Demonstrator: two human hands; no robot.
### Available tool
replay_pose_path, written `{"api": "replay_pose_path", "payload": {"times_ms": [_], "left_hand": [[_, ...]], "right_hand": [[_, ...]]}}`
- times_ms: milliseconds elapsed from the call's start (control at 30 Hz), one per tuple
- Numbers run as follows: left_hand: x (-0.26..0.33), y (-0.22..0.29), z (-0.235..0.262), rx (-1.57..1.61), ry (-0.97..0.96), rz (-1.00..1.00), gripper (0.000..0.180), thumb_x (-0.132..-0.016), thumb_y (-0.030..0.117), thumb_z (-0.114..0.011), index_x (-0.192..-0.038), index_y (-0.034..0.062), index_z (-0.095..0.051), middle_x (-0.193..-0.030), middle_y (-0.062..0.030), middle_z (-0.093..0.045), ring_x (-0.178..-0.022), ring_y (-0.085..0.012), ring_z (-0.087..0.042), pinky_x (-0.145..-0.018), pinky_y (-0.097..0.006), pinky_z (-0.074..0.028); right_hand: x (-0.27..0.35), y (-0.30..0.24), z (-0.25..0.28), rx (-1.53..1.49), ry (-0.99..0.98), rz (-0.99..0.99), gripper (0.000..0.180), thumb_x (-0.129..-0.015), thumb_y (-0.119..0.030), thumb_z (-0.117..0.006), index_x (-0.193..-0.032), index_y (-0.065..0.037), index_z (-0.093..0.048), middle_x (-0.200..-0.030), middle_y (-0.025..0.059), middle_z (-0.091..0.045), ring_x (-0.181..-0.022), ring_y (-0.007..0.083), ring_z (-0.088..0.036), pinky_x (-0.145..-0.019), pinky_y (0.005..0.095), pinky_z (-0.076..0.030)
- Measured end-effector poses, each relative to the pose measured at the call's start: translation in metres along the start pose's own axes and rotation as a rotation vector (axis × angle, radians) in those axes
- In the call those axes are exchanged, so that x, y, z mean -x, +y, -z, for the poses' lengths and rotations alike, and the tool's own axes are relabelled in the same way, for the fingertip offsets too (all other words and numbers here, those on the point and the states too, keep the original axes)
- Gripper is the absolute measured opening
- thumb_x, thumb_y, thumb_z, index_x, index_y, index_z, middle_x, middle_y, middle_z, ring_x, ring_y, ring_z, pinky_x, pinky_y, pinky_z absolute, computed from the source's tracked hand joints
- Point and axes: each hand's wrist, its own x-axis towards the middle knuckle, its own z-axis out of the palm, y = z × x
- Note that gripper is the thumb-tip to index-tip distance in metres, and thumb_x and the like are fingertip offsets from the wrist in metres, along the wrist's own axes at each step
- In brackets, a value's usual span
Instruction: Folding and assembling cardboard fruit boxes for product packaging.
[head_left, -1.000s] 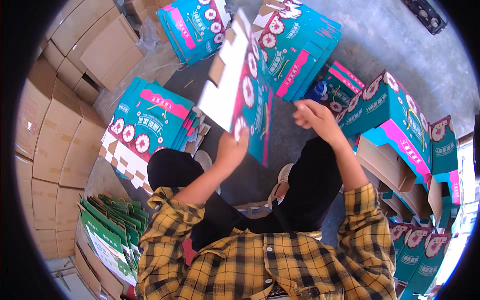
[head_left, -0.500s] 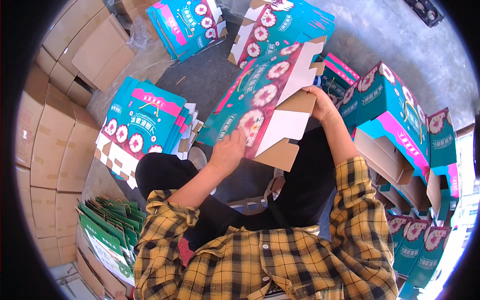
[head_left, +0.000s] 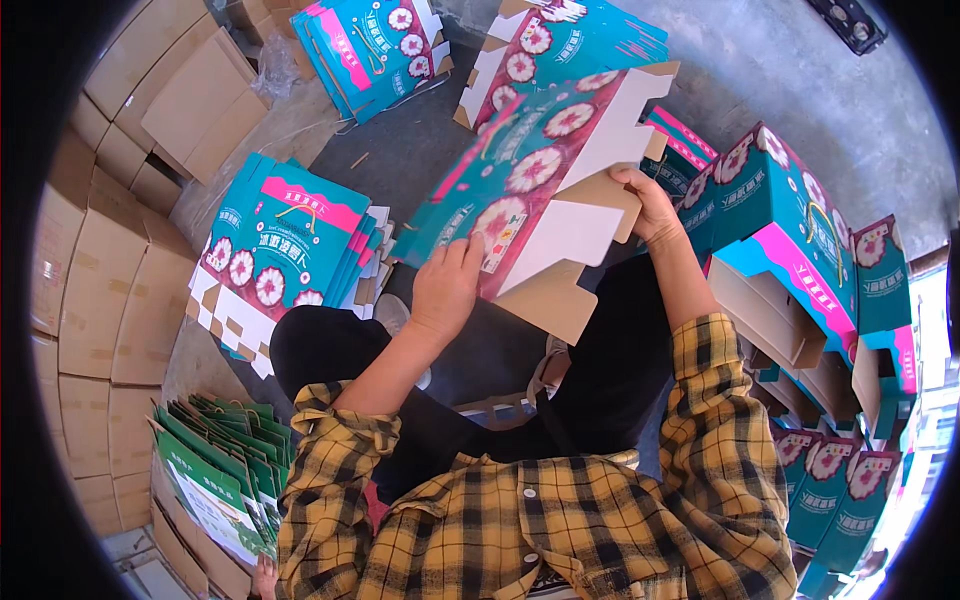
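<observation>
Both hands hold a partly folded cardboard gift box (head_left: 535, 170) above my lap. Its outside is teal with a pink band and round flower-like pictures; its flaps are white and brown inside. My left hand (head_left: 448, 288) is closed at the near left edge, fingers bent over the printed panel, thumb hidden. My right hand (head_left: 650, 208) pinches a brown flap on the right side. The box tilts, its flaps turned toward me and to the right. Its far left part is blurred.
Flat teal boxes lie in a stack (head_left: 290, 240) at left, with another stack (head_left: 375, 50) and a pile (head_left: 590, 45) farther off. Opened boxes (head_left: 790, 215) crowd the right. Brown cartons (head_left: 95, 270) line the left; green bags (head_left: 215, 470) stand near another person's hand (head_left: 265, 578).
The box has shifted slightly up and to the right, its flaps spread wider. My right hand has moved a little with it. Another person's hand has appeared at the lower left.
</observation>
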Motion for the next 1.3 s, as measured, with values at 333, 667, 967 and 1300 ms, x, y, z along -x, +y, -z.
{"api": "replay_pose_path", "payload": {"times_ms": [333, 667, 967, 1300], "left_hand": [[0.001, -0.048, -0.023, 0.436, 0.257, 0.890, 0.059, -0.085, 0.043, -0.063, -0.110, -0.0083, -0.050, -0.106, -0.0195, -0.056, -0.097, -0.0300, -0.057, -0.084, -0.038, -0.044], [-0.024, -0.011, -0.024, 1.279, -0.019, 0.929, 0.066, -0.086, 0.053, -0.055, -0.119, -0.0033, -0.046, -0.117, -0.0155, -0.055, -0.104, -0.0270, -0.058, -0.085, -0.040, -0.047], [-0.038, -0.016, -0.020, 1.509, 0.039, 1.109, 0.024, -0.091, 0.017, -0.045, -0.106, -0.0008, -0.051, -0.087, -0.0136, -0.066, -0.076, -0.0213, -0.067, -0.064, -0.030, -0.052], [-0.054, -0.032, -0.003, 1.354, 0.004, 0.984, 0.022, -0.085, 0.018, -0.050, -0.097, -0.0004, -0.054, -0.080, -0.0115, -0.065, -0.063, -0.0166, -0.063, -0.057, -0.026, -0.049]], "right_hand": [[-0.020, 0.038, -0.033, -0.204, 0.326, 0.016, 0.031, -0.084, -0.002, -0.054, -0.114, -0.003, -0.052, -0.111, 0.0112, -0.059, -0.105, 0.0262, -0.058, -0.088, 0.0437, -0.051], [-0.008, 0.134, -0.144, -0.247, 0.408, 0.054, 0.027, -0.088, -0.003, -0.049, -0.115, -0.003, -0.048, -0.111, 0.0111, -0.056, -0.100, 0.0266, -0.059, -0.084, 0.0410, -0.052], [0.079, 0.060, -0.106, 0.516, -0.172, -0.085, 0.034, -0.094, -0.019, -0.052, -0.122, 0.001, -0.051, -0.106, 0.0119, -0.062, -0.093, 0.0177, -0.063, -0.080, 0.0296, -0.051], [0.045, 0.000, -0.079, 1.874, -0.092, 0.479, 0.060, -0.077, -0.026, -0.066, -0.127, -0.002, -0.043, -0.103, 0.0190, -0.061, -0.095, 0.0359, -0.059, -0.081, 0.0428, -0.048]]}}
